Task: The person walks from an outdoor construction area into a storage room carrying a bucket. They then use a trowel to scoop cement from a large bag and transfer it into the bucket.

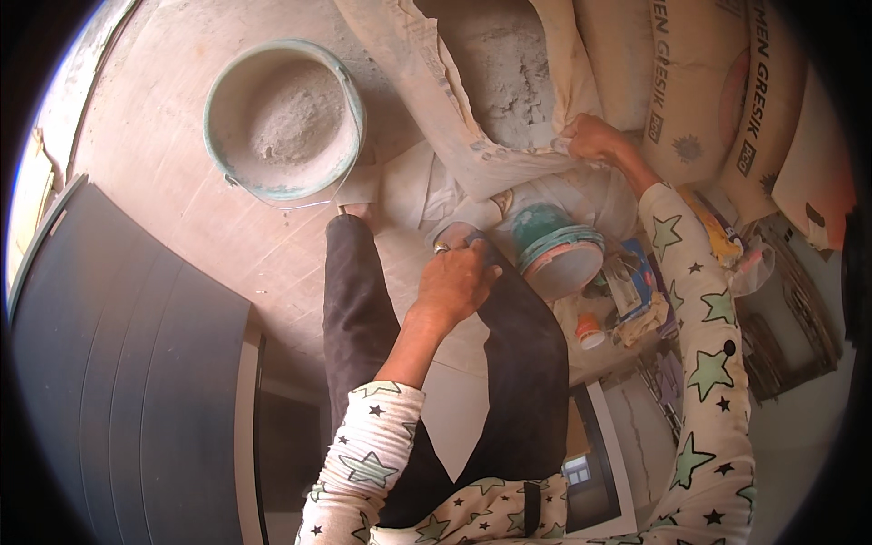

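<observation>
My right hand (595, 138) is closed on the near right edge of a torn-open paper cement sack (509, 168), which has grey powder (513, 77) inside. Over my lower right leg, my left hand (454, 282) is closed, its fingers curled downward. A ring shows on one finger; whatever these fingers hold, if anything, is hidden. At the far left of the sack stands a round teal-rimmed bucket (213, 136) with a heap of grey powder (295, 118) in it. The bucket's wire handle (304, 205) hangs down on its near side.
Full paper sacks (695, 91) are stacked at the far right. Next to my right leg a teal pail (545, 227) lies tipped, near an orange-and-white container (590, 331) and assorted packaging (636, 282). A dark grey panel (127, 363) fills the left side. Tiled floor (163, 136) surrounds the bucket.
</observation>
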Demonstrator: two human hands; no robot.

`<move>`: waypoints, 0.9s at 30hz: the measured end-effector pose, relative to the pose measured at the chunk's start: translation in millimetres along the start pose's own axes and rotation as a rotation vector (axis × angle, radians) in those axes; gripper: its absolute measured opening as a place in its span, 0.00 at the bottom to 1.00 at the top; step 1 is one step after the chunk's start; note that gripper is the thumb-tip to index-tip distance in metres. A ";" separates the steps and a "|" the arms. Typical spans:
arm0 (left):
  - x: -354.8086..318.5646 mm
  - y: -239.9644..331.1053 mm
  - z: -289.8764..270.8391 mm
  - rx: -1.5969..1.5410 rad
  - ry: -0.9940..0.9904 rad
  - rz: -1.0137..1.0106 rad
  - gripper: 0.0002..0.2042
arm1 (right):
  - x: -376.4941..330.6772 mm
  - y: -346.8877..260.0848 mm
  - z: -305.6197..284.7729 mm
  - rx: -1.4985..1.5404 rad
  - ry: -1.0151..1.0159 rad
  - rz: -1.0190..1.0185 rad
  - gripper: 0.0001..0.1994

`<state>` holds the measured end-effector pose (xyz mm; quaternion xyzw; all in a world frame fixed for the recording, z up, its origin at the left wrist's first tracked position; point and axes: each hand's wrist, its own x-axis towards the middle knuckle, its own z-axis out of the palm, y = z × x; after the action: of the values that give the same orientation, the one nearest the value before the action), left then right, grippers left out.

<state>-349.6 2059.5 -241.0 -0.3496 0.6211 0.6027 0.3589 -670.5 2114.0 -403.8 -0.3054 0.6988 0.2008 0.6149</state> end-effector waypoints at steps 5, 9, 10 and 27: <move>1.1 0.7 0.0 -0.003 -0.006 -0.010 0.22 | -0.8 -14.5 -3.4 -0.066 -0.085 -0.007 0.22; 3.1 4.1 -1.4 0.019 -0.022 -0.018 0.22 | -16.7 -25.2 7.0 -0.169 0.006 -0.101 0.20; 3.7 4.3 -1.2 0.024 -0.019 -0.012 0.23 | -16.5 -21.4 8.3 -0.197 0.017 -0.130 0.20; 8.4 5.2 1.6 0.012 -0.020 -0.006 0.23 | 0.1 -2.0 32.4 -0.019 0.010 -0.200 0.14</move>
<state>-358.3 2061.3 -245.8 -0.3436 0.6199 0.6013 0.3690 -645.2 2133.8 -409.0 -0.3801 0.6662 0.1436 0.6254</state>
